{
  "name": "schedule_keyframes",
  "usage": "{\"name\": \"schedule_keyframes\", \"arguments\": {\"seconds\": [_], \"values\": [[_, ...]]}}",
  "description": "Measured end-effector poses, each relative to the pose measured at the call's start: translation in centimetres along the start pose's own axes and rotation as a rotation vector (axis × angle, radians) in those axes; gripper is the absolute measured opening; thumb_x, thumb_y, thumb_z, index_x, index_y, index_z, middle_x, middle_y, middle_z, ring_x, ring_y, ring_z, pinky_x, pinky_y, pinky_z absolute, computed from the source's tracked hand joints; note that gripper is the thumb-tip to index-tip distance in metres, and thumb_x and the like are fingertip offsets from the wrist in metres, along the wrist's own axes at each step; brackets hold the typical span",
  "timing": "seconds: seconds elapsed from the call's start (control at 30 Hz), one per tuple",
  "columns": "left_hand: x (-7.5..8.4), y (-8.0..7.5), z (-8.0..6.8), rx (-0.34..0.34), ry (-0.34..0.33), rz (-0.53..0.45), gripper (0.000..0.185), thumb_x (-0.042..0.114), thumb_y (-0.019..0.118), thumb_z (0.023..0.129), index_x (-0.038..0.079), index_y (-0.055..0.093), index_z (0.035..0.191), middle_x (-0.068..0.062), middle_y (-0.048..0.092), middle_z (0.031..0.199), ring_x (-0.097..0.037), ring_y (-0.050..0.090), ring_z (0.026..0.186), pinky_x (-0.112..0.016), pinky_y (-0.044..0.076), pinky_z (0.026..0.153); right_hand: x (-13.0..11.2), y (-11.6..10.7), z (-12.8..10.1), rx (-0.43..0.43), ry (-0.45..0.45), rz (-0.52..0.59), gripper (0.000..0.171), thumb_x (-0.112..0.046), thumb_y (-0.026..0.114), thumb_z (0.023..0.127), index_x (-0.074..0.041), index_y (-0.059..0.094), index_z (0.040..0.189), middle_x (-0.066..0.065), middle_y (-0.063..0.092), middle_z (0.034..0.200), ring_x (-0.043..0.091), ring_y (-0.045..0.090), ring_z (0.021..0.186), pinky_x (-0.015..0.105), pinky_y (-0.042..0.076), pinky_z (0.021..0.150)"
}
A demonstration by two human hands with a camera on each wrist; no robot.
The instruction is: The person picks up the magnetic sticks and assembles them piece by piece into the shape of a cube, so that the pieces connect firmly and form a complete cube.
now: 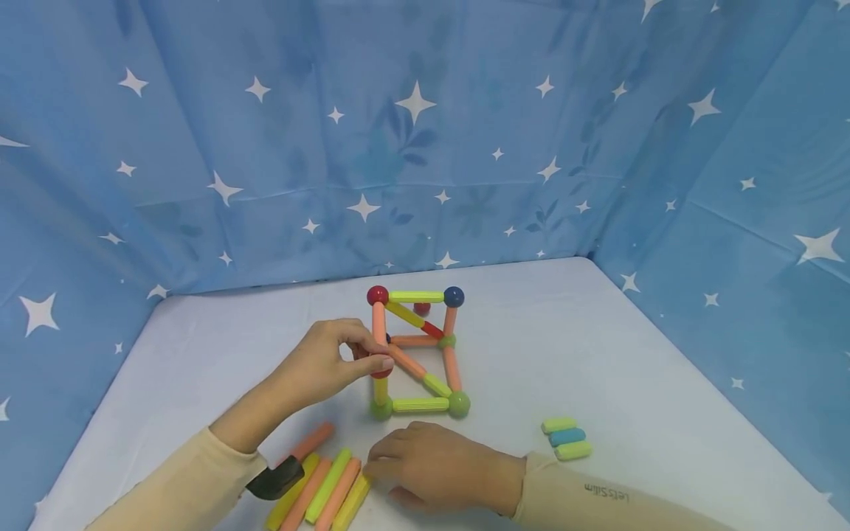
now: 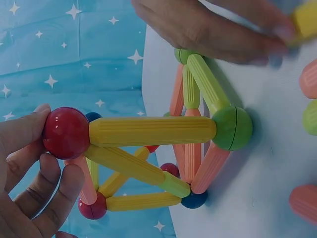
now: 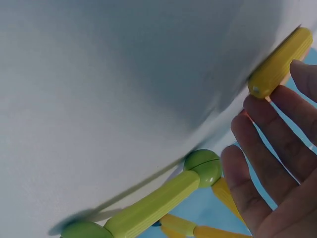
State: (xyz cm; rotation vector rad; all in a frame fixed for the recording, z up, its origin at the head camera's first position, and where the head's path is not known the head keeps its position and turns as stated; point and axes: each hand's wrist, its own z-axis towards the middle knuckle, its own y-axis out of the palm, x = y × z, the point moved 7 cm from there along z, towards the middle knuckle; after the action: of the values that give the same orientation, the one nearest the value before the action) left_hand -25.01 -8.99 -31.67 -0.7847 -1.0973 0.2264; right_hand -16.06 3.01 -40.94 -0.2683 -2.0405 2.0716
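Head view: the left hand (image 1: 328, 361) pinches a red ball (image 1: 381, 366) at the 9 o'clock corner of the rod frame (image 1: 418, 354) mid-table; the right hand (image 1: 434, 464), fingers relaxed, touches a yellow rod (image 1: 350, 503) at 6 o'clock

Left wrist: fingers (image 2: 29, 168) grip that red ball (image 2: 65, 133)

Right wrist: straight fingers (image 3: 277, 148) rest on the yellow rod (image 3: 280, 62)

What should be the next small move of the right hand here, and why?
Probably close the right hand on the yellow rod at its fingertips; the left hand already pinches the red ball on the frame.
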Motion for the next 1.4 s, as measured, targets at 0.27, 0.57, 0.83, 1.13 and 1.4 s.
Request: {"name": "schedule_keyframes", "arguments": {"seconds": [0.27,0.57,0.83,1.13,1.4], "values": [[-0.2,-0.1,-0.3,0.018,-0.038,-0.009,0.009,0.028,0.082,0.087,0.030,0.074,0.083,0.012,0.063,0.083,-0.013,0.060,0.079,-0.037,0.048,0.069,-0.5,-0.5,-0.3,0.039,0.001,-0.055,0.008,-0.033,0.077,0.091,-0.030,0.069,0.093,-0.022,0.057,0.085,-0.007,0.049,0.075,0.012,0.034,0.066],[-0.4,0.0,-0.2,0.019,-0.058,-0.032,0.008,0.027,0.082,0.087,0.030,0.076,0.084,0.011,0.064,0.084,-0.014,0.060,0.081,-0.038,0.048,0.070,2.0,-0.1,-2.2,-0.112,0.161,0.112,0.014,-0.029,0.080,0.089,-0.033,0.077,0.102,-0.022,0.053,0.086,-0.008,0.046,0.072,0.014,0.039,0.065],[-0.5,0.1,-0.2,0.014,-0.068,-0.042,0.007,0.027,0.082,0.087,0.029,0.076,0.086,0.011,0.065,0.085,-0.015,0.060,0.082,-0.039,0.048,0.070,7.5,-4.7,-4.9,0.074,0.389,0.192,0.020,-0.028,0.078,0.091,-0.022,0.078,0.110,-0.013,0.061,0.092,0.001,0.054,0.072,0.021,0.049,0.071],[-0.7,0.3,-0.2,0.008,-0.069,-0.053,0.005,0.031,0.082,0.087,0.030,0.077,0.087,0.011,0.066,0.086,-0.014,0.061,0.082,-0.037,0.048,0.070,10.7,-7.7,-6.6,0.247,0.562,0.166,0.026,-0.029,0.079,0.090,-0.021,0.077,0.115,-0.011,0.063,0.101,0.008,0.060,0.074,0.020,0.048,0.063],[-0.6,0.3,-0.2,0.010,-0.077,-0.044,0.005,0.029,0.082,0.088,0.029,0.077,0.087,0.011,0.066,0.086,-0.015,0.061,0.082,-0.037,0.048,0.069,10.5,-8.7,-6.0,0.283,0.550,0.148,0.031,-0.031,0.077,0.092,-0.022,0.075,0.121,-0.008,0.063,0.108,0.003,0.056,0.071,0.020,0.048,0.061]]}}
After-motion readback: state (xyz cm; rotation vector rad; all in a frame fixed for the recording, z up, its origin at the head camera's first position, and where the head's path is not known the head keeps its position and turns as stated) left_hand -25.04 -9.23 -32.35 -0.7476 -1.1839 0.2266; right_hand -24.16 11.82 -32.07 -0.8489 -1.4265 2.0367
